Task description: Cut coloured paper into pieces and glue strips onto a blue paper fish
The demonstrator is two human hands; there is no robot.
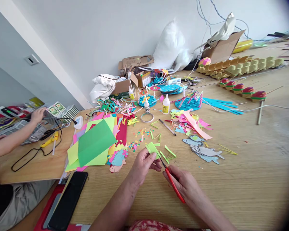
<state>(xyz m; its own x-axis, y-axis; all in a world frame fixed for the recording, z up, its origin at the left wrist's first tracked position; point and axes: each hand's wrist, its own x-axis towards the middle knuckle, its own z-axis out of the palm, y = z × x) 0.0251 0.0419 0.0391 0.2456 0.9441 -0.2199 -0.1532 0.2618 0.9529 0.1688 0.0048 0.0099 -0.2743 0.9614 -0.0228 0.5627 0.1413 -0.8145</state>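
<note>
A small light green paper piece (153,149) is pinched between the thumb and fingers of my left hand (144,163), over the wooden table. My right hand (183,183) is closed round red-handled scissors (174,186), whose dark blades meet the paper's right edge. Narrow green paper strips (169,150) lie on the table just beyond the scissors. To the left of them are scattered bits of coloured confetti (134,146). Paper fish cutouts in pink and blue (118,158) rest left of my left hand; grey and blue fish cutouts (204,151) lie to the right.
Coloured paper sheets (96,141) are stacked at left, near a black phone (68,199). Glue bottles (166,105), a tape roll (147,117) and paper scraps (192,123) stand or lie beyond my hands. Egg trays (252,65) are at back right. Another person's arm (19,139) reaches in at far left.
</note>
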